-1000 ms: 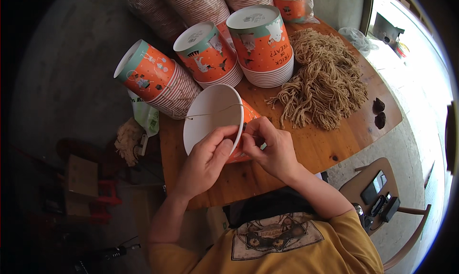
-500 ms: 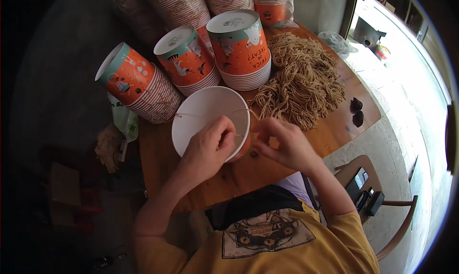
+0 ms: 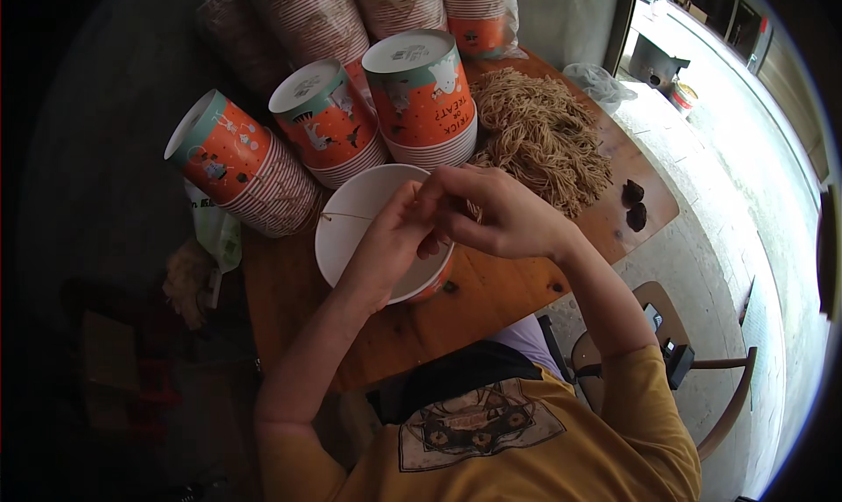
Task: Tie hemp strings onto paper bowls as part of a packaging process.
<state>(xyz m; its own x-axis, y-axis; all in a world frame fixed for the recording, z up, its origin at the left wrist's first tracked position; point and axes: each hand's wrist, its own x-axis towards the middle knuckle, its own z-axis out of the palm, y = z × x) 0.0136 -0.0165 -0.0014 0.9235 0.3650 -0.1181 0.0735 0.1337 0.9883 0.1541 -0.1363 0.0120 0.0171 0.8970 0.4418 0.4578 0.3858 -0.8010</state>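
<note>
An open paper bucket, white inside and orange outside, stands on the table in front of me with its mouth toward me. A thin tan cord comes through the bucket's left rim and runs across the mouth to my fingers. My left hand is over the mouth, its fingers closed on the cord. My right hand meets it above the right rim, with thumb and fingers curled in a pinch on the cord. Where the fingertips touch, the cord's end is hidden behind the hands.
Upside-down stacks of orange buckets stand behind, with more wrapped stacks at the back. A heap of tan cords lies to the right, near two dark lumps. A wooden chair holding small dark objects stands right of the table.
My right hand has moved left and up from beside the rim to meet my left hand. My left hand has risen slightly. The whole view has shifted a little.
</note>
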